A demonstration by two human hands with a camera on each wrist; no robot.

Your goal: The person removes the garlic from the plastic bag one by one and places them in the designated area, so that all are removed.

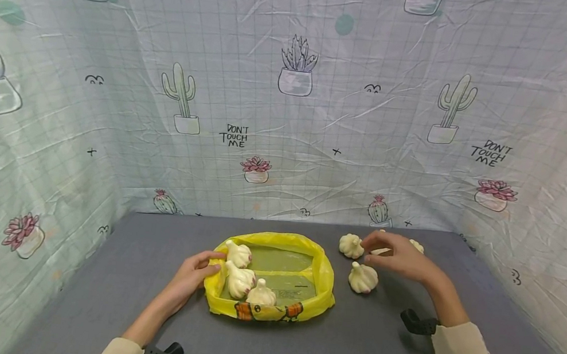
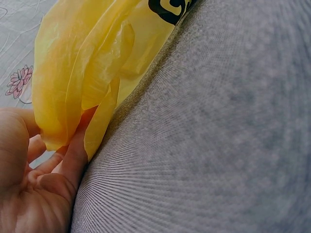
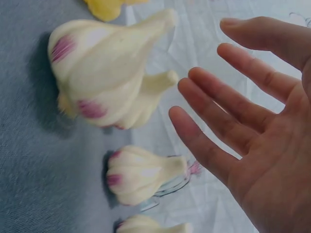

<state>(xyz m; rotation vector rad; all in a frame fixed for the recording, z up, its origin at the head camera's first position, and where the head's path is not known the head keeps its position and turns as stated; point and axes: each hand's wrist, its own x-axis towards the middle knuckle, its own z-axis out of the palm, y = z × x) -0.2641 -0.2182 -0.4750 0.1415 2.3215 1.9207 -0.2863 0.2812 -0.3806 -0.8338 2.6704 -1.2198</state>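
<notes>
A yellow plastic bag (image 1: 324,282) sits on the table with its mouth spread wide. Inside, toward its left and front, lie three garlic bulbs (image 1: 240,281). My left hand (image 1: 187,279) pinches the bag's left rim between thumb and fingers; the left wrist view shows the yellow plastic (image 2: 63,73) folded over those fingers. To the right of the bag, my right hand (image 1: 402,256) hovers over several loose garlic bulbs (image 1: 363,279), partly hiding some. In the right wrist view its fingers are spread and hold nothing, apart from the nearest garlic bulb (image 3: 97,73).
The grey table (image 1: 152,244) ends at the back against a hanging sheet (image 1: 335,182) printed with potted cacti, which also runs along both sides. Dark wrist straps with camera mounts (image 1: 421,323) are on both forearms.
</notes>
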